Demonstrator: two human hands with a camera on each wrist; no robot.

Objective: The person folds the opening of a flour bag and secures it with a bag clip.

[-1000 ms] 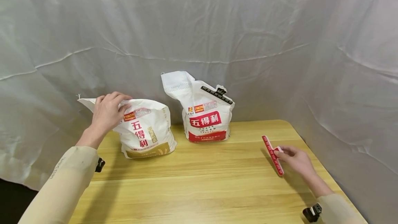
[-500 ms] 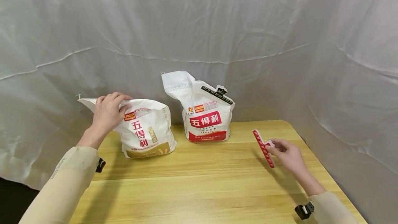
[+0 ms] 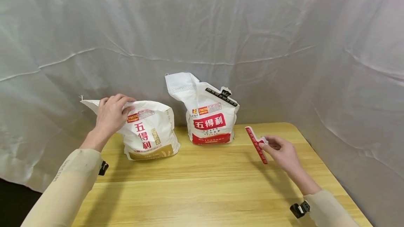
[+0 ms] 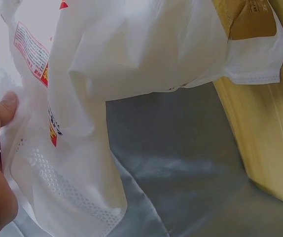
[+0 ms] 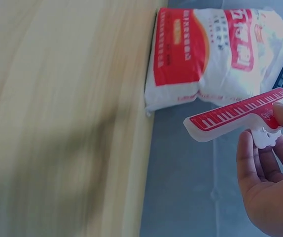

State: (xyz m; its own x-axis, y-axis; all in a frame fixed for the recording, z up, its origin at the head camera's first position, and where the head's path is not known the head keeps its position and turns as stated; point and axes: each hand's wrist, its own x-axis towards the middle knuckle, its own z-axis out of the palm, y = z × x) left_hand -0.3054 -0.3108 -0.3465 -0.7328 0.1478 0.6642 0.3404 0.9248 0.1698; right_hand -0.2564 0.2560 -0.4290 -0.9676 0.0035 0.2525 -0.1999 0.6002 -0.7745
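On the left of the head view, my left hand (image 3: 112,113) grips the folded top of a white flour bag (image 3: 151,129) with red lettering and a gold base band. In the left wrist view the thumb presses on the bag's white cloth (image 4: 92,168), near its loose perforated end. My right hand (image 3: 282,153) pinches a red and white bag clip (image 3: 256,145) by its handle, raised over the right part of the table. The right wrist view shows the thumb on the handle of the clip (image 5: 240,111), its long bar pointing away from the fingers.
A second white flour bag (image 3: 209,122) with a red base stands at the back middle, a black bag clip (image 3: 221,96) across its folded top. The wooden table (image 3: 189,192) backs onto a grey cloth (image 3: 202,27), which also runs along the right side.
My right hand has moved left and a little away from me, lifting the red bag clip toward the middle. The left hand and both bags stay as they were.
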